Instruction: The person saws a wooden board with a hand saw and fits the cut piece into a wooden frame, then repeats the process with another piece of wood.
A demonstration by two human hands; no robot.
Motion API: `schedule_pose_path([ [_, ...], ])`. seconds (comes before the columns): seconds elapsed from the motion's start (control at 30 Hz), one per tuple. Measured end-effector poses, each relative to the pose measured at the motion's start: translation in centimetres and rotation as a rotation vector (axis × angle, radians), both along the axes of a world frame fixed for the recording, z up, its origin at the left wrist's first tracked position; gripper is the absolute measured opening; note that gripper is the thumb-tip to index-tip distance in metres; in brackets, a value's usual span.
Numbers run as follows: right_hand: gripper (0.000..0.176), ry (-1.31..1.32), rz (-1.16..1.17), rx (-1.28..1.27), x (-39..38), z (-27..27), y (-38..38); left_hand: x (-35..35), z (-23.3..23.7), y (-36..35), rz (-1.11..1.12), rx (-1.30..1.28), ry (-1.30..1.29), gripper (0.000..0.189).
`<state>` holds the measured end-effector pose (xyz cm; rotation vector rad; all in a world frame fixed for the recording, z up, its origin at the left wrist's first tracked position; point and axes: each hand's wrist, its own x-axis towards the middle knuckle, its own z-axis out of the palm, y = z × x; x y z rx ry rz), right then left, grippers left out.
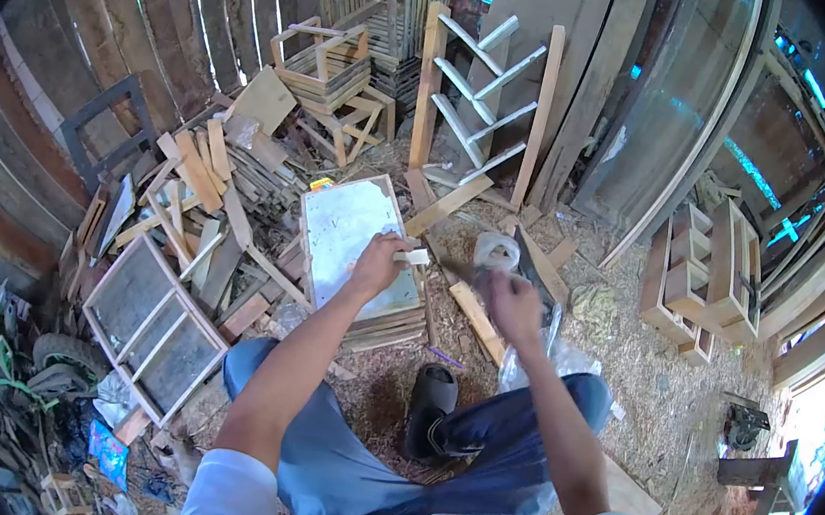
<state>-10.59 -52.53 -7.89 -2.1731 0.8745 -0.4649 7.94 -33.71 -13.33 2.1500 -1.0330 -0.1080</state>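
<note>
My left hand (379, 264) is closed around a small pale wooden piece (414, 257), held over the right edge of a white-topped board (350, 226). That board lies on a stack of wooden frames (383, 329) in front of my knees. To the right, my right hand (513, 306) has its fingers curled in and is smeared by motion; what it grips, if anything, cannot be made out. Just beyond it is a whitish plastic bag or container (497, 250). A light wooden strip (476, 322) lies on the ground below and left of that hand.
Scrap wood (205, 170) is heaped at left, beside a framed panel (156, 329). A slatted wooden rack (485, 94) stands ahead. Wooden box shelves (702, 273) are at right. Clear plastic (562, 362) lies by my right knee, and shavings cover the floor (657, 414).
</note>
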Motion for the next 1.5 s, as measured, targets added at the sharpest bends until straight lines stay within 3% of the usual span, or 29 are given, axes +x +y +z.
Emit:
schedule_pose_path([
  [0.07,0.041,-0.069,-0.026,0.133,-2.0,3.5,1.1,-0.6,1.2,0.1,0.009,0.023,0.04,0.031],
  [0.17,0.033,-0.239,0.146,0.358,-4.5,5.0,4.1,-0.4,1.4,0.3,0.022,0.027,0.066,0.029],
  [0.23,0.032,-0.346,0.027,0.568,-4.6,4.9,6.6,-0.2,0.3,0.4,-0.012,-0.017,-0.059,0.03],
  [0.4,0.035,-0.267,0.056,0.341,-2.5,1.2,7.4,-0.1,1.5,0.4,0.029,0.058,0.005,0.027],
  [0.5,0.039,-0.171,0.094,0.476,-2.4,3.0,7.0,-0.2,1.3,0.8,0.041,0.082,-0.159,0.027],
  [0.53,0.04,-0.148,0.116,0.38,-2.5,2.2,6.4,-0.5,1.6,0.9,0.03,0.114,-0.15,0.027],
  [0.73,0.041,-0.213,0.128,0.512,-3.8,0.4,6.8,-1.0,0.9,1.6,-0.078,0.064,-0.12,0.025],
  [0.8,0.041,-0.121,0.092,0.421,-3.7,2.0,7.5,-0.6,0.9,1.2,-0.086,-0.037,-0.129,0.021],
  [0.87,0.041,-0.151,0.085,0.387,-3.9,-1.6,7.5,-0.4,0.8,0.7,-0.073,-0.058,-0.103,0.02],
  [0.93,0.042,-0.168,0.127,0.356,-4.0,-1.7,7.9,-0.5,0.9,0.0,-0.028,-0.107,-0.056,0.019],
  [1.17,0.042,-0.111,0.229,0.12,-4.2,-1.7,8.9,0.1,0.1,-0.9,0.011,-0.04,-0.023,0.021],
  [1.37,0.04,-0.102,0.204,0.117,-4.5,-1.8,9.3,-0.9,0.1,-0.6,0.189,-0.199,0.131,0.018],
  [1.43,0.04,-0.062,0.207,0.09,-4.6,-2.0,9.6,-0.3,-0.3,-0.6,0.127,-0.104,-0.043,0.018],
  [1.5,0.04,-0.074,0.17,0.234,-4.6,-2.0,9.9,-0.3,-0.6,-0.5,0.131,-0.116,-0.055,0.019],
])
